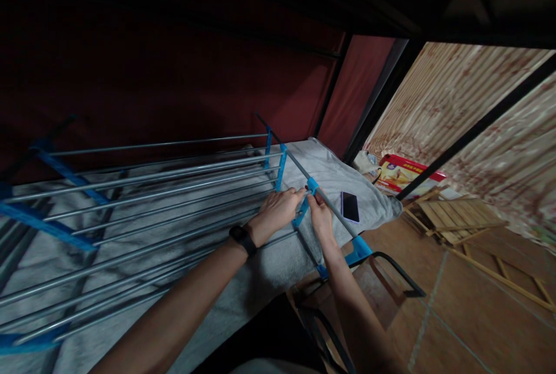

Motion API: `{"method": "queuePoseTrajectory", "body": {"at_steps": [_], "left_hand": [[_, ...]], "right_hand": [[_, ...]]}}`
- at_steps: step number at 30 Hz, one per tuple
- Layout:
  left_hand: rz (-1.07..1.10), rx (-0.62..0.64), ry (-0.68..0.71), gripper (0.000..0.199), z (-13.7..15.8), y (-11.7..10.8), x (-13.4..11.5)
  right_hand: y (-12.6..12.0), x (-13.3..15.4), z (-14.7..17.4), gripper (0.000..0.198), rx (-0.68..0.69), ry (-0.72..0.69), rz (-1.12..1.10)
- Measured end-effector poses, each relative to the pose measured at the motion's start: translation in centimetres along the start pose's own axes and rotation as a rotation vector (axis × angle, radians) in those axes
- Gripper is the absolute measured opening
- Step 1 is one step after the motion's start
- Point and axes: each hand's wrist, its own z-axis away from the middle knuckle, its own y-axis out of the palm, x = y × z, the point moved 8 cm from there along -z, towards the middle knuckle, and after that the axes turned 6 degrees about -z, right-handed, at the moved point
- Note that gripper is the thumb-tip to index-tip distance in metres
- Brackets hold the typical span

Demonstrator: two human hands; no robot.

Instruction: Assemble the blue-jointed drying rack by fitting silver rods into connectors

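A drying rack with grey metal rods and blue plastic end pieces lies across a grey blanket. At its right end, my left hand reaches in from the rod side, fingers closed at a blue plastic bracket. My right hand pinches the same bracket from the other side, just below the side tube. The two hands' fingertips nearly meet there and partly cover the joint. A black watch is on my left wrist. Nearer to me, a blue corner piece joins the tube to a black bent leg.
A phone lies on the blanket right of my right hand. Dark metal frame posts rise beyond. On the tiled floor are a folded wooden piece and a red and yellow box. A red wall stands behind.
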Motion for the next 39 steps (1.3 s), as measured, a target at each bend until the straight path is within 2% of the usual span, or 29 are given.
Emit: {"method": "queuePoseTrajectory", "body": {"at_steps": [11,20,39], "left_hand": [[0.005,-0.007,-0.003,0.054,0.15,-0.01,0.19],[-0.010,0.017,-0.011,0.053,0.19,0.41,0.41],[0.024,-0.016,-0.006,0.049,0.26,0.52,0.63]], "right_hand": [[0.04,0.41,0.25,0.035,-0.031,0.069,-0.016],[0.30,0.34,0.35,0.040,-0.012,0.062,-0.067],[0.42,0.38,0.41,0.036,-0.002,0.055,-0.035]]}}
